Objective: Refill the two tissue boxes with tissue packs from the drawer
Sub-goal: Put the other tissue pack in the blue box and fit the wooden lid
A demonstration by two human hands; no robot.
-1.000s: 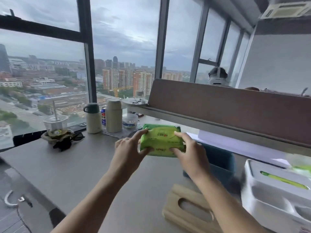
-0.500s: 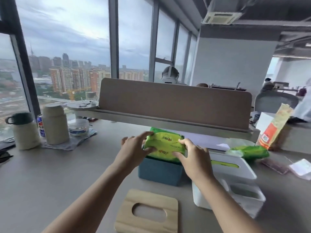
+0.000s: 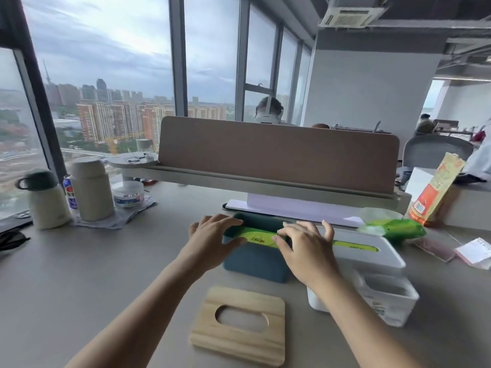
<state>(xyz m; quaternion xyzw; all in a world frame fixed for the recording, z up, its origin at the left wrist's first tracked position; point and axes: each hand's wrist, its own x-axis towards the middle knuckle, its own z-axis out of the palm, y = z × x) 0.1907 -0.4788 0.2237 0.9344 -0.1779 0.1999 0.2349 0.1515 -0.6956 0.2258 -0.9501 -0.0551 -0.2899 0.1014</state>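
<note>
A green tissue pack (image 3: 256, 235) lies in the open top of the dark blue tissue box (image 3: 252, 264) at the middle of the desk. My left hand (image 3: 210, 237) grips the pack's left end and my right hand (image 3: 305, 244) presses on its right end, fingers spread. The box's wooden lid (image 3: 239, 328) with an oval slot lies flat in front. Right of it stands a white tissue box (image 3: 372, 257) with green showing through its slot. Another green tissue pack (image 3: 396, 229) lies behind the white box.
Flasks (image 3: 91, 189), a can and a small tub stand at the left on a cloth. A brown desk divider (image 3: 276, 155) with a shelf runs across the back. An orange bag (image 3: 435, 189) leans at the right, with small packets (image 3: 473, 252) beside it. People sit beyond.
The green pack went down from in front of me into the blue box. Both hands came down with it, and the view turned right and lower.
</note>
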